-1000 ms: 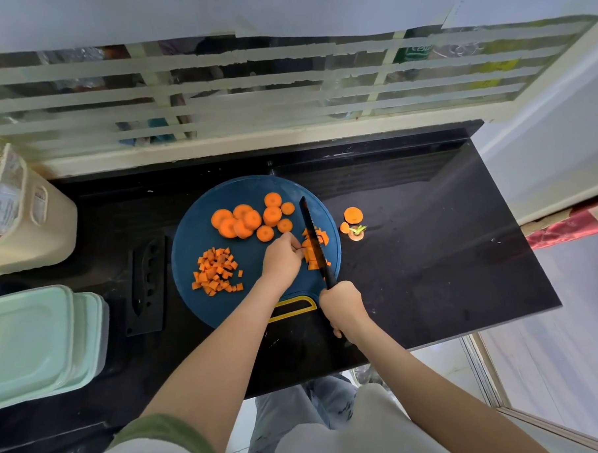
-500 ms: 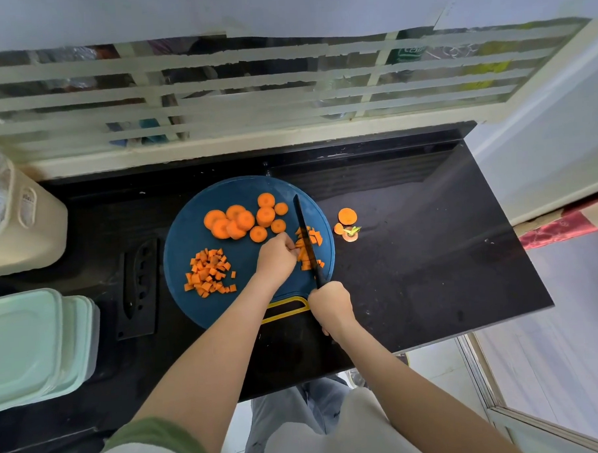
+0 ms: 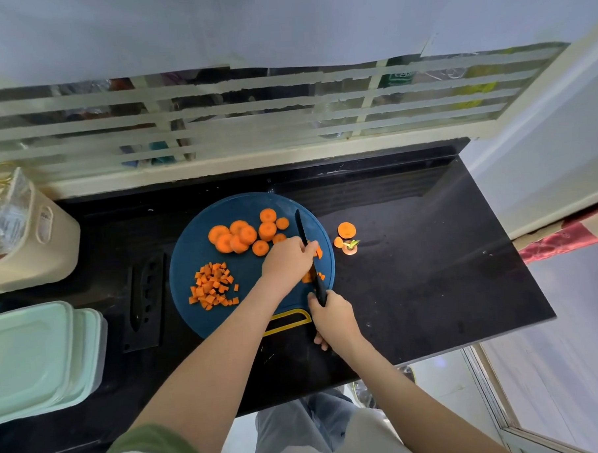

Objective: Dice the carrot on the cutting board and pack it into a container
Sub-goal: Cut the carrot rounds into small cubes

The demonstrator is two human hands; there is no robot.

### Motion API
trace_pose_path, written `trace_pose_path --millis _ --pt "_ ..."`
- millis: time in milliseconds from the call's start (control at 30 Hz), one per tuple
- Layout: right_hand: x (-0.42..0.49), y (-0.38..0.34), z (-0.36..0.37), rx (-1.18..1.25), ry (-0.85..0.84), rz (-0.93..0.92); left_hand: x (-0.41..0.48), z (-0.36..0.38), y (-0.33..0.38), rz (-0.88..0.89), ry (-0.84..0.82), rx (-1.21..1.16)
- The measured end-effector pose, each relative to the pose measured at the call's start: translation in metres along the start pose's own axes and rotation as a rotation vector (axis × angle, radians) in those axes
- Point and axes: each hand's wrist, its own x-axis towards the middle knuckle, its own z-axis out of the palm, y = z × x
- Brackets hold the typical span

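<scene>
Your left hand curls its fingers over the cut carrot pieces at the right edge of the round blue cutting board, holding them beside the black knife. Your right hand wraps round the knife's handle at the board's near rim, blade pointing away from you. Carrot rounds lie at the board's far side, and the diced pile is on its left. 3 trimmed ends sit on the black counter just beside the board. Mint-lidded containers are stacked far left. The label on the cream bin is too blurred to read.
</scene>
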Motion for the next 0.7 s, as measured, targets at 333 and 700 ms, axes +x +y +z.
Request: trace_pose_path --millis 333,700 --pt "0.008 -0.004 0.002 -0.011 0.038 0.066 0.018 -0.008 0.009 -0.1 -0.208 0.052" --pt "0.012 0.004 0.015 -0.077 0.056 0.044 0.022 -0.011 -0.008 -0.201 -0.303 -0.125"
